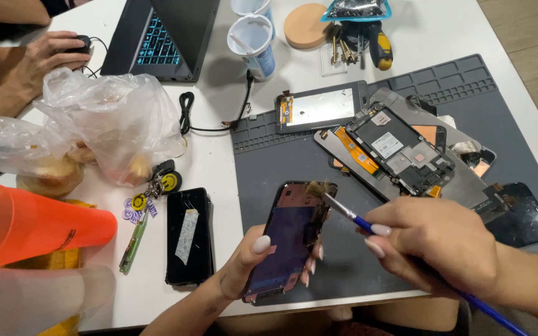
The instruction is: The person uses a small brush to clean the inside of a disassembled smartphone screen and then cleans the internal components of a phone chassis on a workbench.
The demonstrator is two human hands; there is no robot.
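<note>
My left hand [251, 261] grips a dark phone screen panel [287, 239], tilted up over the near edge of the grey work mat [275, 158]. In my right hand [434, 242] is a thin blue-handled brush [344, 210]; its bristles touch the panel's top edge. Beyond them on the mat lie a dismantled phone frame with an exposed circuit board [400, 152], a second screen part [322, 107] and a black glass panel [521, 214].
A black phone with tape [188, 235] lies left of the mat beside a keyring [157, 186] and plastic bags [104, 121]. Orange and clear cups [29, 227] lie at the left. At the back stand a laptop [160, 37], cups [253, 43], a screwdriver [380, 51] and keys. Another person's hand [51, 53] holds a mouse.
</note>
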